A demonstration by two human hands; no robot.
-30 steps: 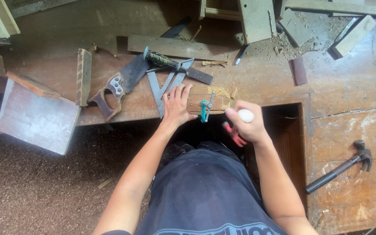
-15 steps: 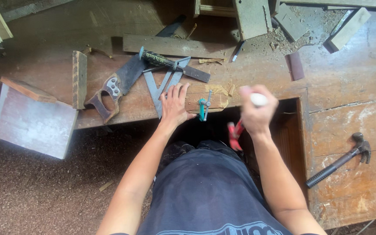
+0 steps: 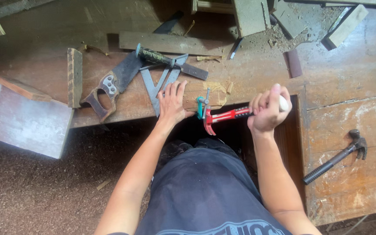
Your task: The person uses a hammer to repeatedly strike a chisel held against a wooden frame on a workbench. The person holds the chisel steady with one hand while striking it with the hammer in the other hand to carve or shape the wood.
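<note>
My right hand (image 3: 267, 109) grips the handle of a red hammer (image 3: 223, 116), whose head lies close to a small teal-handled tool (image 3: 202, 104) standing at the bench edge. My left hand (image 3: 172, 103) rests flat with fingers spread on the wooden bench (image 3: 249, 78), just left of that tool, its fingertips touching a metal square (image 3: 159, 85). A chisel with a dark handle (image 3: 162, 58) lies across the square. Wood chips lie beside the teal tool.
A handsaw (image 3: 112, 82) lies left of the square, beside an upright wood block (image 3: 75, 76). A black claw hammer (image 3: 336, 156) rests on boards at the right. A grey board (image 3: 27, 119) sits at the left. Wood offcuts crowd the far bench.
My right hand has lifted and swung the red hammer from hanging below the bench edge to lying sideways, its head now next to the teal tool. My left hand stayed flat.
</note>
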